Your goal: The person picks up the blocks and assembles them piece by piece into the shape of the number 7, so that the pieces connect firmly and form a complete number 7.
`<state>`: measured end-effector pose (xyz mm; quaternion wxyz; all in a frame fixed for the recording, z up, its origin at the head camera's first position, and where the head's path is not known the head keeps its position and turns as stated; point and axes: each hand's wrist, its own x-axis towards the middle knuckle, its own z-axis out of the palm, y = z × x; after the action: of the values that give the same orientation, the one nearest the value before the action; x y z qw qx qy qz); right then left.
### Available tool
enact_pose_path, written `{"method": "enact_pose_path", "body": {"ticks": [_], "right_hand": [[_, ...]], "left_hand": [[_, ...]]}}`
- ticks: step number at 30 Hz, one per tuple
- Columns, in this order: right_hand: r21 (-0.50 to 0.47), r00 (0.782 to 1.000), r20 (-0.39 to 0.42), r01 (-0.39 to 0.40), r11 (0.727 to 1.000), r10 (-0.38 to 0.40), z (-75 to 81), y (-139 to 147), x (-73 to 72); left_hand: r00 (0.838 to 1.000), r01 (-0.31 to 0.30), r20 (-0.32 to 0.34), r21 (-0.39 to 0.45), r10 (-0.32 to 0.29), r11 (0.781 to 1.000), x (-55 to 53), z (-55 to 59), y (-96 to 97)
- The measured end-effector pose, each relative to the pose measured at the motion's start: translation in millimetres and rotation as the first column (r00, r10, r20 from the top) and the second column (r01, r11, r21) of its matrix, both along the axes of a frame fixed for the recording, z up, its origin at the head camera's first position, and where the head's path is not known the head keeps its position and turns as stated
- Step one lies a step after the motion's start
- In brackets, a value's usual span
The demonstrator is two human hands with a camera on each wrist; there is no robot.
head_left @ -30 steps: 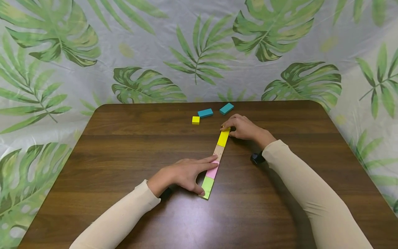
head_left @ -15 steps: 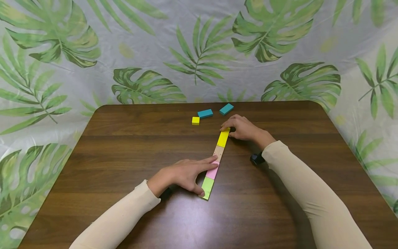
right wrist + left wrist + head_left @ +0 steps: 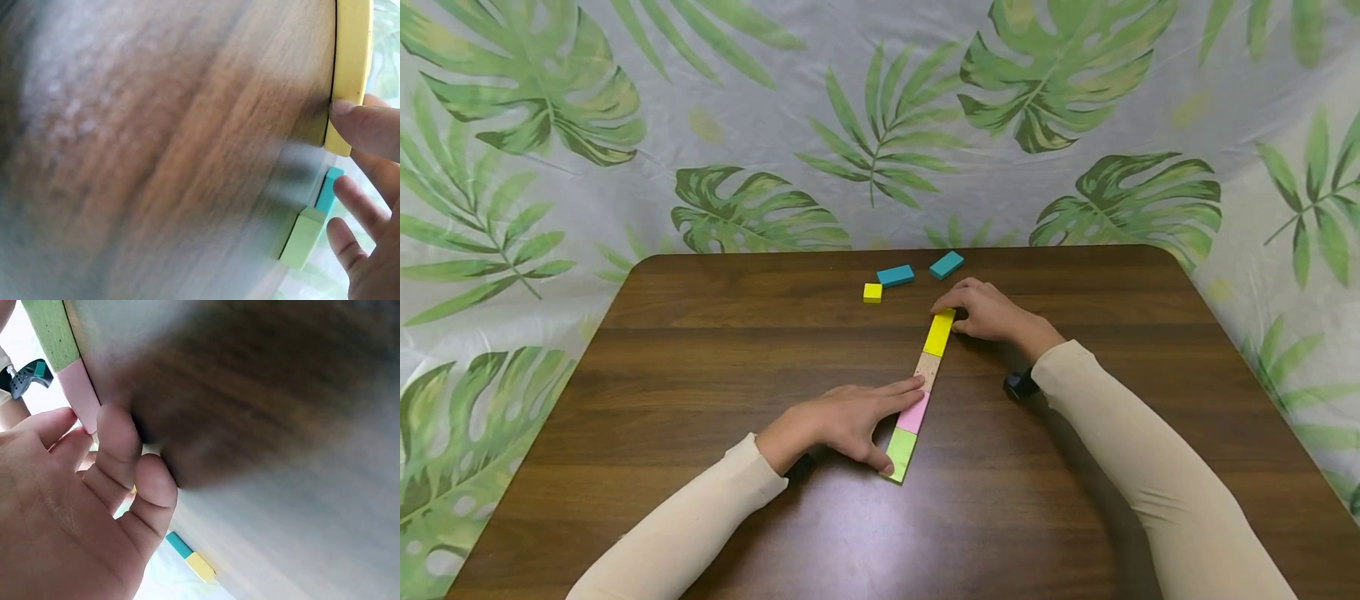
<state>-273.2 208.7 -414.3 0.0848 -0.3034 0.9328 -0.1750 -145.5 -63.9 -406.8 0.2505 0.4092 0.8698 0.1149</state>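
Observation:
Four-coloured blocks lie end to end in a slanting row on the table: light green nearest, then pink, bare wood and yellow farthest. My left hand rests on the row's near part, its thumb at the green block's near end and two straight fingers over the pink and wooden blocks. The other left fingertips touch the tabletop in the left wrist view. My right hand pinches the far end of the yellow block, thumb on its right side; the right wrist view shows that thumb against it.
Beyond the row, toward the table's back edge, lie two teal blocks, one on the left and one on the right. A small yellow block sits beside the left one. A leaf-patterned cloth hangs behind the table.

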Motion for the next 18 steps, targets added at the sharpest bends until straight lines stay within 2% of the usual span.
{"method": "enact_pose_path", "body": {"ticks": [7, 10, 18], "right_hand": [[-0.001, 1.000, -0.012, -0.023, 1.000, 0.023, 0.7, 2, -1.9], [-0.010, 1.000, -0.018, -0.010, 1.000, 0.009, 4.1, 6, -3.8], [-0.028, 0.988, -0.003, 0.152, 0.988, -0.152, 14.2, 31, -13.7]], "left_hand": [[1.000, 0.002, 0.003, -0.001, -0.002, 1.000, -1.1, -0.8, -0.2], [1.000, 0.000, 0.000, -0.003, 0.000, 1.000, -1.3, -0.8, -0.3], [1.000, 0.001, 0.000, -0.002, -0.001, 1.000, -0.6, -1.6, -0.6]]}}
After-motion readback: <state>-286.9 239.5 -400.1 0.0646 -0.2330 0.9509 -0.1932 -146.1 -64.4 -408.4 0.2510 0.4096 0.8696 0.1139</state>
